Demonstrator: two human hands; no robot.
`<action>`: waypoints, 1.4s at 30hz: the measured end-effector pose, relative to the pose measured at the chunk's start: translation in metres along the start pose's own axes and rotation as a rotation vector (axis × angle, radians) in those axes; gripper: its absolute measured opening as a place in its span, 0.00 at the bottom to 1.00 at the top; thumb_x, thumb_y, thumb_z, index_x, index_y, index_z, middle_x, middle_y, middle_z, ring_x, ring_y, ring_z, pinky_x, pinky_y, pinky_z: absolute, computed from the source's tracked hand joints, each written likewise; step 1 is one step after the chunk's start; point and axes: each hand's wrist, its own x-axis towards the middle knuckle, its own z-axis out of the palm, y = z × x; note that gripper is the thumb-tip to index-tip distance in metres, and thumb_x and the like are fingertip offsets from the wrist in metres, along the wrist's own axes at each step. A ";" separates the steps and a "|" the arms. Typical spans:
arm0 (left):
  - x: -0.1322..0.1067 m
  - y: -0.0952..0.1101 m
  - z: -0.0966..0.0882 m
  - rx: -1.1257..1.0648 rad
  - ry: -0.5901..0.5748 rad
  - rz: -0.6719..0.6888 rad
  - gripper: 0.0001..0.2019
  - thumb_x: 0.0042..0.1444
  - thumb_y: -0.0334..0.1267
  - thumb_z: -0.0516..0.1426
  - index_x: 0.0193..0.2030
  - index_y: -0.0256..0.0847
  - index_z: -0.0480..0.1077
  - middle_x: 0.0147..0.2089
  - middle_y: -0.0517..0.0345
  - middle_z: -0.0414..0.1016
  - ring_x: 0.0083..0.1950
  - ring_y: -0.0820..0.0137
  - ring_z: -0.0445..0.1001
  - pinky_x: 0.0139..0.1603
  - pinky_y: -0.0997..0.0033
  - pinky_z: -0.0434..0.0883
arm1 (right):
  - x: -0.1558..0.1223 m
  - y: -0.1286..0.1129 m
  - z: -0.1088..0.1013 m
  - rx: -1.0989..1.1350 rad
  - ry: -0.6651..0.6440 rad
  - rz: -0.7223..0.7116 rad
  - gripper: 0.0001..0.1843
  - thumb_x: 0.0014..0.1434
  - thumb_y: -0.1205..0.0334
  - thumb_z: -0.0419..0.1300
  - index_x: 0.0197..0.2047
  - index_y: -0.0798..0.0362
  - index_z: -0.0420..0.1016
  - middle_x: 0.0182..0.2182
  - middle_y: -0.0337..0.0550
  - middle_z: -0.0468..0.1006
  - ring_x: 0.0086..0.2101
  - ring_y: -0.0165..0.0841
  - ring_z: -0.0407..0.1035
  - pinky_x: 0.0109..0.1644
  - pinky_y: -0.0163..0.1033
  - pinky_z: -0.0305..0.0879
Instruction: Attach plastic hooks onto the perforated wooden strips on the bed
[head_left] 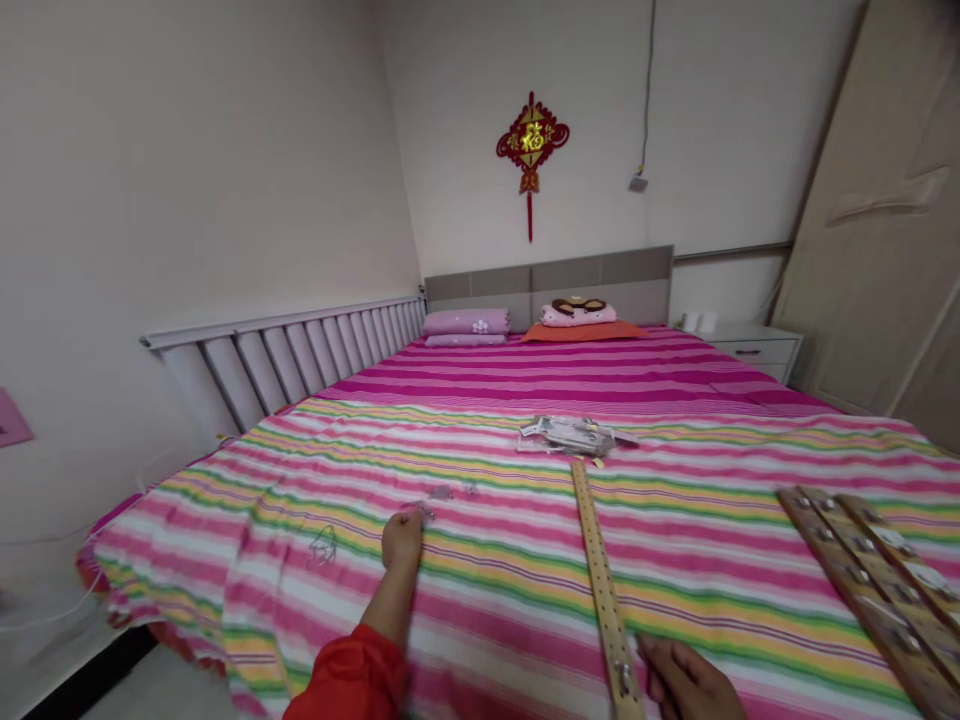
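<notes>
My left hand [403, 540] reaches onto the striped bedspread with its fingers closed at a small cluster of shiny bits [426, 512]. What it pinches is too small to make out. Beside that cluster lie more small clear or metallic pieces [440, 492]. A long light-wood strip with rows of holes [595, 560] lies lengthwise on the bed, and a small metal piece [622, 676] sits at its near end. Just right of that end is my right hand [690, 682], thumb and fingers pressed together; whatever they hold is hidden.
Toward the middle of the bed lies a pile of flat plastic packets [574, 436]. Several brown wooden strips with metal pieces [862, 575] rest at the right. A thin wire-like tangle [322, 545] lies at the left. A white radiator [292, 362] borders the bed's left side.
</notes>
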 end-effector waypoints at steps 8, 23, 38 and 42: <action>-0.042 0.000 -0.001 -0.333 -0.043 0.071 0.13 0.39 0.48 0.55 0.23 0.39 0.70 0.20 0.63 0.68 0.27 0.70 0.67 0.30 0.72 0.64 | 0.002 0.002 -0.002 -0.018 -0.025 -0.019 0.23 0.41 0.42 0.63 0.15 0.52 0.62 0.07 0.29 0.57 0.10 0.23 0.49 0.16 0.31 0.42; -0.172 0.043 0.003 -1.139 -0.598 -0.599 0.09 0.42 0.28 0.65 0.29 0.37 0.70 0.25 0.63 0.73 0.25 0.80 0.72 0.22 0.85 0.65 | -0.001 -0.003 0.000 0.060 0.004 -0.094 0.25 0.41 0.40 0.63 0.15 0.52 0.63 0.08 0.30 0.59 0.09 0.22 0.49 0.14 0.30 0.41; -0.258 0.061 -0.003 -1.510 -1.103 -0.686 0.13 0.36 0.38 0.70 0.30 0.52 0.75 0.46 0.63 0.76 0.45 0.69 0.75 0.44 0.68 0.72 | -0.077 -0.069 0.018 0.199 -0.280 -0.211 0.21 0.43 0.44 0.67 0.24 0.55 0.71 0.14 0.31 0.66 0.11 0.19 0.50 0.14 0.28 0.43; -0.269 0.063 -0.001 -1.361 -1.003 -0.516 0.13 0.37 0.43 0.69 0.32 0.49 0.76 0.46 0.57 0.75 0.45 0.68 0.74 0.45 0.69 0.71 | -0.102 -0.075 0.027 0.261 -0.449 -0.142 0.23 0.50 0.42 0.62 0.25 0.57 0.72 0.14 0.35 0.71 0.10 0.18 0.53 0.14 0.27 0.42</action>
